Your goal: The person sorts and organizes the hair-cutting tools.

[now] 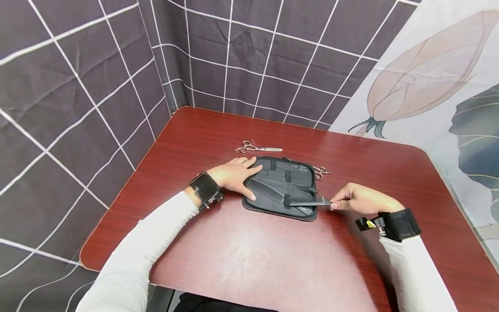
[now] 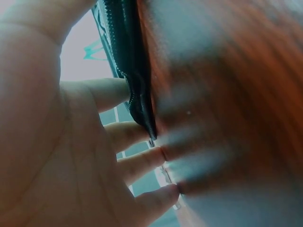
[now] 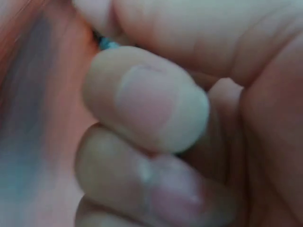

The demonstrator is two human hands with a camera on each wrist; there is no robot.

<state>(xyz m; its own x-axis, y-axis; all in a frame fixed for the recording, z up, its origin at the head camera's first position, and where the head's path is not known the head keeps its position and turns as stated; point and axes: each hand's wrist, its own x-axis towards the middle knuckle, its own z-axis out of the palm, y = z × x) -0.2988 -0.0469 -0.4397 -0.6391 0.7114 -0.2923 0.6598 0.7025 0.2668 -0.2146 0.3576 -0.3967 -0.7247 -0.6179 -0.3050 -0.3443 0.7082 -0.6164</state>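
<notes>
A black zip case (image 1: 278,173) lies on the table with its elastic loops showing. My left hand (image 1: 235,175) rests spread on its left end; in the left wrist view the fingers (image 2: 137,170) lie along the zipped edge (image 2: 135,61). A thin dark comb-like strip (image 1: 308,203) passes through a loop near the case's front edge and juts past its right side. With thumb and forefinger my right hand (image 1: 362,199) pinches its outer end. Curled fingers (image 3: 142,104) fill the right wrist view and hide most of the strip.
Silver thinning scissors (image 1: 259,148) lie just behind the case. The handles of another pair of scissors (image 1: 320,172) show at its right rear, the rest hidden by the case. The red-brown table (image 1: 241,260) meets gridded grey cloth (image 1: 253,56) at the back and left.
</notes>
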